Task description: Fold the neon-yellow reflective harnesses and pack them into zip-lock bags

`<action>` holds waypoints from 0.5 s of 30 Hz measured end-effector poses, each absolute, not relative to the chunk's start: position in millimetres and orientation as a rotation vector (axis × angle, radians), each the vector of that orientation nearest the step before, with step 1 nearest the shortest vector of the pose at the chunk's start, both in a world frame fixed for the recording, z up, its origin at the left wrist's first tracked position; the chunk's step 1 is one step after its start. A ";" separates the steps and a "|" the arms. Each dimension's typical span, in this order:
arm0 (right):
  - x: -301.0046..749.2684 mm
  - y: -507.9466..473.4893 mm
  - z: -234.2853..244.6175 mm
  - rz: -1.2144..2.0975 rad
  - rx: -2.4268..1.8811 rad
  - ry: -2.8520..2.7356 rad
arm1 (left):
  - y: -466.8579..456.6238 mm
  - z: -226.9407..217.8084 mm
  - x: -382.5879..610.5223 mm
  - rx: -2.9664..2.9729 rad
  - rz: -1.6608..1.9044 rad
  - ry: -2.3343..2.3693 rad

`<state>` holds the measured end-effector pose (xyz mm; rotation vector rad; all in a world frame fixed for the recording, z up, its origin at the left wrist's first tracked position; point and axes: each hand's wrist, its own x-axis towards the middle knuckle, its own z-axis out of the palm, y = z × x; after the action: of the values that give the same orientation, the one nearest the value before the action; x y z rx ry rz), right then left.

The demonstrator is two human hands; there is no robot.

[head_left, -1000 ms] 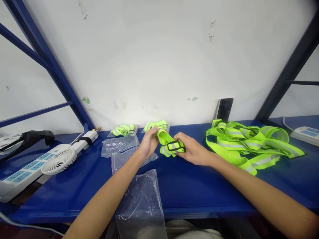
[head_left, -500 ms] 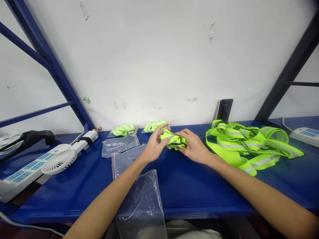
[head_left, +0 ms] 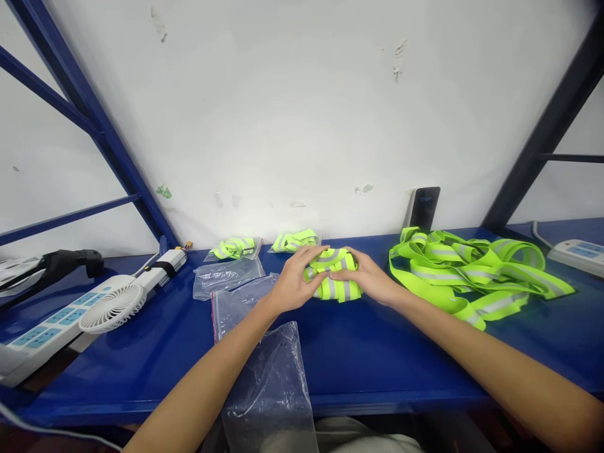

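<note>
A folded bundle of neon-yellow reflective strap [head_left: 336, 290] with silver stripes is held between both hands above the blue table [head_left: 377, 352]. My left hand [head_left: 298, 277] grips its left side, thumb across the front. On the right side my right hand [head_left: 370, 277] closes round it, its thumb also laid over the front. Clear plastic zip bags [head_left: 264, 384] lie below and left of my left hand, one hanging over the table's front edge. Behind the hands, two bagged bundles of the same strap [head_left: 234, 248] [head_left: 296, 240] rest near the wall.
To the right lies a loose heap of reflective straps [head_left: 467, 270]. A phone [head_left: 423, 207] leans upright against the wall. At left are a power strip [head_left: 56, 324], a small white fan [head_left: 113, 308] and a black object [head_left: 66, 261]. Another power strip [head_left: 580, 255] sits far right.
The strap bundle has been turned so its broad striped face shows, and it sits slightly lower. Both thumbs now press across its front.
</note>
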<state>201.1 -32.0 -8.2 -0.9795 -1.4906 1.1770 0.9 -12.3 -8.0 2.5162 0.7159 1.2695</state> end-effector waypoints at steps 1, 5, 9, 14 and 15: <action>199.9 -32.9 -8.9 1.225 -0.966 -1.456 | -12.1 -9.2 0.7 2.502 1.265 0.693; 196.6 -34.8 -13.4 1.395 -0.901 -1.319 | -10.7 -13.7 1.3 2.459 1.303 0.673; 194.1 -34.0 -17.6 1.472 -0.889 -1.231 | -9.9 -19.4 3.0 2.449 1.337 0.708; 193.8 -34.0 -17.7 1.581 -0.933 -1.277 | -15.0 -23.1 5.7 2.290 1.316 0.768; 194.4 -34.0 -17.5 1.567 -0.929 -1.342 | -15.8 -22.2 6.5 2.208 1.306 0.767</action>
<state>194.4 -34.0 -17.5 -0.9295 -1.3415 1.5665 6.5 -15.8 -22.2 2.2085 0.7672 1.3056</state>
